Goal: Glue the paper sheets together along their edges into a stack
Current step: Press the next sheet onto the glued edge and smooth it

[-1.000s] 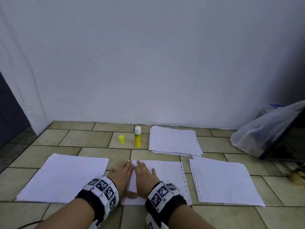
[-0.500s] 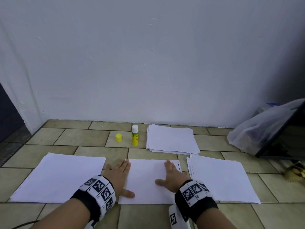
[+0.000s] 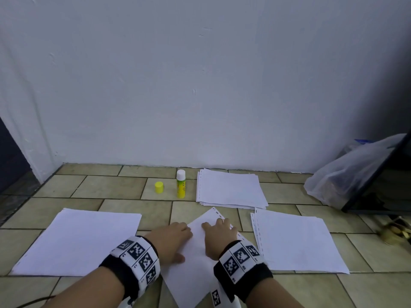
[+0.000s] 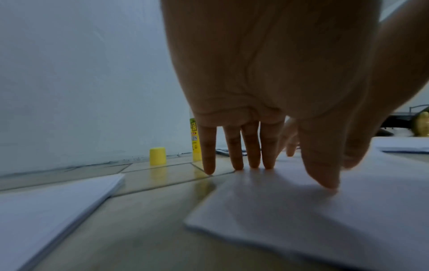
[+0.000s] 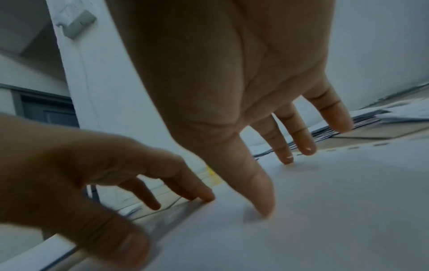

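Right, head view: the middle sheet (image 3: 195, 258) lies skewed on the tiled floor (image 3: 124, 187), one corner pointing at the wall, between the left stack (image 3: 77, 241) and the right stack (image 3: 295, 238). Left hand (image 3: 171, 238) and right hand (image 3: 219, 236) both lie flat on it, fingers straight, holding nothing. A third stack (image 3: 231, 187) sits near the wall, with the glue stick (image 3: 181, 184) upright beside it and its yellow cap (image 3: 159, 187) off, apart.

Left wrist view: fingers (image 4: 252, 146) are together and straight, tips down at the sheet's (image 4: 313, 210) far edge, little finger on bare tile. The sheet looks thin and limp, with slight waviness at the near edge.

Right wrist view: fingers (image 5: 299, 135) are spread, tips pressing the paper (image 5: 301, 210) near its perforated edge; the left hand's (image 5: 76, 168) fingertips rest on the opposite edge.

Judgement: light, floppy, and slides easily on glossy tile. Steer with flat palms, not pinches, which would crease it. To lift, take a corner or the perforated margin; that strip may tear. Press along glued edges only.
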The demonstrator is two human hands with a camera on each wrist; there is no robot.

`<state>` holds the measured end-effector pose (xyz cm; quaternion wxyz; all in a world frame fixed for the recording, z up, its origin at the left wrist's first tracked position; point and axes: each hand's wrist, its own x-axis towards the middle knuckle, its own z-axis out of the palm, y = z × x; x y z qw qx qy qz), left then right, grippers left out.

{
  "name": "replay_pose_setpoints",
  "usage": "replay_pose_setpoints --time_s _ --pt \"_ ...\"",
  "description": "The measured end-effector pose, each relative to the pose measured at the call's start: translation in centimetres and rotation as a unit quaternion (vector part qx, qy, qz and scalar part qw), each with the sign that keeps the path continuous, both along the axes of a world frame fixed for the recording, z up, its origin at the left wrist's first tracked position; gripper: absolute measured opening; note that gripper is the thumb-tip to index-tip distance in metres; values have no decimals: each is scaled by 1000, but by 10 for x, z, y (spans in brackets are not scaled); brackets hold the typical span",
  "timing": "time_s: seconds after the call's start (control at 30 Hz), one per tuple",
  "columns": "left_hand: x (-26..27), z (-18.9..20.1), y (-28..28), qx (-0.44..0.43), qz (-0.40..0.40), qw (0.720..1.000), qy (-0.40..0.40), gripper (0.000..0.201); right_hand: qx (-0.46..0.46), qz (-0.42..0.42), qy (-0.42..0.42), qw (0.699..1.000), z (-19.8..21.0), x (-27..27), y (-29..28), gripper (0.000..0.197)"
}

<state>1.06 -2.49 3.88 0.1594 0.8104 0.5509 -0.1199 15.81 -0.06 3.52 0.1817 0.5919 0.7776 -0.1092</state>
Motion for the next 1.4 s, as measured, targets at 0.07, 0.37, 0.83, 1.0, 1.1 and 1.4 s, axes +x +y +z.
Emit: replay_pose_setpoints --time_s 0.07,0.37,0.83,1.0,1.1,1.4 --pt "1 3 0 -9 11 1000 9 50 -17 -13 11 1000 -3 -13 -3 52" --pt "-4 -13 4 1 99 995 33 103 -74 98 116 986 -6 -33 2 88" --pt "-17 -8 -1 -42 77 996 27 111 -97 52 58 992 -1 23 22 119" --pt "-13 4 -4 16 84 995 44 73 -32 44 13 998 1 14 16 101" --pt "-9 11 -8 17 87 993 77 54 -2 51 3 999 0 9 8 73" --pt "-14 0 -7 74 40 995 45 33 -61 149 67 985 0 7 2 81"
